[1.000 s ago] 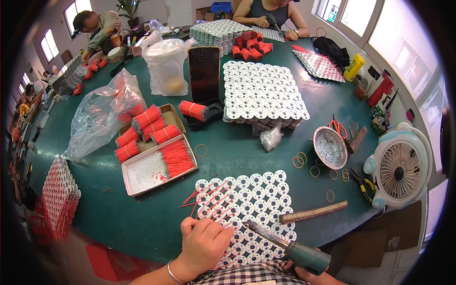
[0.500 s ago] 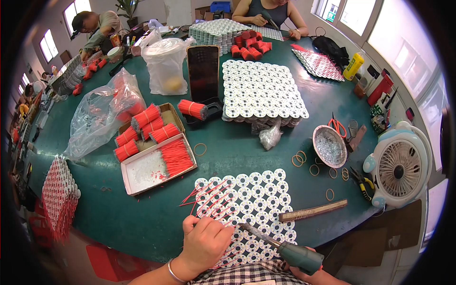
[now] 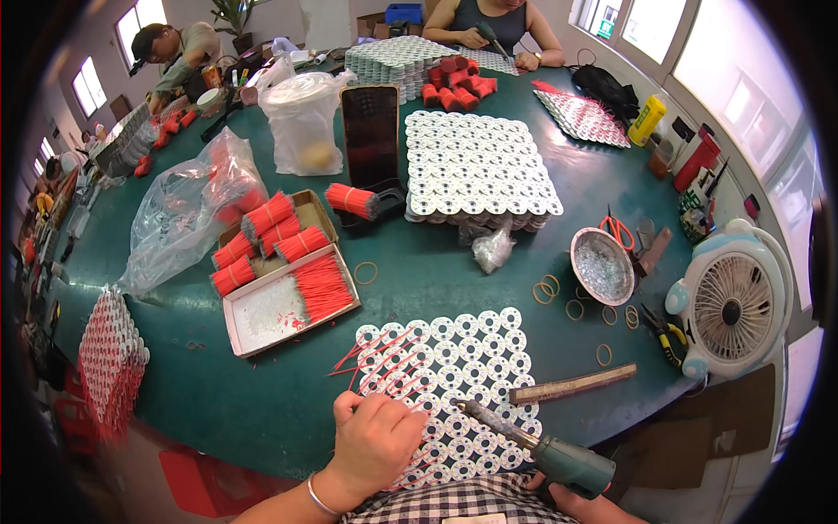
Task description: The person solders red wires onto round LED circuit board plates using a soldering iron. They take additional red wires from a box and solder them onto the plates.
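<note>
In front of me lies a panel of round white circuit boards (image 3: 472, 349) joined in rows. Thin red wires (image 3: 397, 360) stand out from its left-hand columns. My left hand (image 3: 377, 441) rests over those columns with fingers pinched together near the wires; whatever is between the fingertips is hidden. My right hand (image 3: 563, 499) grips a green soldering gun (image 3: 572, 465) at the lower right. Its dark metal tip points up and left over the panel, a little right of my left fingertips. A flat wooden strip (image 3: 573, 384) lies across the panel's right edge.
A cardboard box (image 3: 249, 342) of red wire bundles sits left. Behind are a phone (image 3: 371, 135) and a stack of board panels (image 3: 480, 166). At right stand a metal bowl (image 3: 602, 266), pliers (image 3: 668, 336) and a fan (image 3: 731, 306). A co-worker (image 3: 493, 35) sits opposite.
The soldering gun has shifted right, and its tip has drawn away from my left fingertips. My left hand stays almost in place, still pinched.
</note>
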{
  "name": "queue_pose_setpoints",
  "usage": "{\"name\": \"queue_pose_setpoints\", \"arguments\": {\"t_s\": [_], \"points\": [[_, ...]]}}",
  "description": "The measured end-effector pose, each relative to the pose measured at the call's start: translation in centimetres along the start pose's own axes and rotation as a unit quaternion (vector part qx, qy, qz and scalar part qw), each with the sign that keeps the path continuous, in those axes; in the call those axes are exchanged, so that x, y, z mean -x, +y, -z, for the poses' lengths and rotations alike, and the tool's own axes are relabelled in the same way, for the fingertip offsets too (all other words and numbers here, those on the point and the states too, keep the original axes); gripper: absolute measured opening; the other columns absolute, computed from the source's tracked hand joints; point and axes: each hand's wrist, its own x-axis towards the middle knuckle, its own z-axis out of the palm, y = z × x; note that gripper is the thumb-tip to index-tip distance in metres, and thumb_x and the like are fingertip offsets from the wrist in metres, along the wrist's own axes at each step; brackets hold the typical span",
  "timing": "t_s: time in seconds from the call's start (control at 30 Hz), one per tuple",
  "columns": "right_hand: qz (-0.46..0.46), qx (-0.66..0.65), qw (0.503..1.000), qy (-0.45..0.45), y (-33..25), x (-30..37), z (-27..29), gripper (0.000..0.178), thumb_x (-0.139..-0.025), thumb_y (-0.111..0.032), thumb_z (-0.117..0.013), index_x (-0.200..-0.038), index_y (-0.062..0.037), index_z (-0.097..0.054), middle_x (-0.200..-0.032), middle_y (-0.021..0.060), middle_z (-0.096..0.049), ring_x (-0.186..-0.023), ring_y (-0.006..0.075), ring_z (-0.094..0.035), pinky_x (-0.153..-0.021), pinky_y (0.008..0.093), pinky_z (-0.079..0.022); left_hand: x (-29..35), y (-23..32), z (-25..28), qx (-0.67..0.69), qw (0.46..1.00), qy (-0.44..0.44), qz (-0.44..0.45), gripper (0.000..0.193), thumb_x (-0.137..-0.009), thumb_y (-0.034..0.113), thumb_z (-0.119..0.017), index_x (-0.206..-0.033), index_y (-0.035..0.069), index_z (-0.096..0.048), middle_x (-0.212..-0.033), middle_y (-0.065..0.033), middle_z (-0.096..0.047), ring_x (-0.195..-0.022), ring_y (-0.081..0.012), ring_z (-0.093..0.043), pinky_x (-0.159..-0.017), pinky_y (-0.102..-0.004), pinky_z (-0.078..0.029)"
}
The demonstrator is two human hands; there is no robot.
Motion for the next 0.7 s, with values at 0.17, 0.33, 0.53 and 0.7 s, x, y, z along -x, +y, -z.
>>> {"name": "queue_pose_setpoints", "arguments": {"t_s": [0.17, 0.33, 0.53, 0.7], "points": [[0.029, 0.229, 0.973, -0.021, 2.2, 3.4, 1.7, 0.058, -0.074, -0.004, -0.068, -0.124, 0.0000, -0.039, -0.117, 0.0202, -0.051, -0.100, 0.0286, -0.057, -0.081, 0.0381, -0.047, -0.6, 1.5, 2.8, 0.016, 0.999, 0.007, 0.028, 0.017, -0.068, 0.014, -0.064, -0.084, 0.016, -0.066, -0.075, 0.0061, -0.053, -0.076, -0.0116, -0.049, -0.074, -0.0343, -0.027], [-0.013, -0.078, 0.996, 0.033, 2.2, 3.3, 1.4, 0.053, -0.076, 0.003, -0.062, -0.123, 0.0034, -0.038, -0.114, 0.0202, -0.051, -0.094, 0.0234, -0.059, -0.078, 0.0347, -0.048, -0.4, 2.0, 1.6, -0.002, 1.000, -0.022, 0.007, 0.020, -0.068, 0.013, -0.060, -0.086, 0.015, -0.066, -0.075, 0.0063, -0.053, -0.077, -0.0116, -0.050, -0.075, -0.0345, -0.027], [-0.013, -0.026, 0.999, 0.020, 1.2, 3.0, 1.0, 0.047, -0.077, -0.002, -0.063, -0.119, 0.0037, -0.042, -0.108, 0.0180, -0.055, -0.090, 0.0223, -0.060, -0.076, 0.0335, -0.048, -0.2, 2.3, 0.0, 0.006, 1.000, -0.021, -0.005, 0.025, -0.059, 0.010, -0.067, -0.083, 0.016, -0.067, -0.069, 0.0081, -0.054, -0.072, -0.0115, -0.050, -0.074, -0.0349, -0.027], [-0.041, -0.040, 0.998, 0.026, -0.3, 1.5, 0.3, 0.040, -0.077, -0.007, -0.064, -0.113, 0.0039, -0.048, -0.099, 0.0161, -0.060, -0.084, 0.0215, -0.061, -0.074, 0.0321, -0.049, -0.2, 2.4, -0.3, 0.007, 0.999, -0.043, -0.004, 0.017, -0.068, 0.012, -0.058, -0.083, 0.014, -0.065, -0.072, 0.0066, -0.054, -0.075, -0.0115, -0.051, -0.075, -0.0352, -0.028]]}}
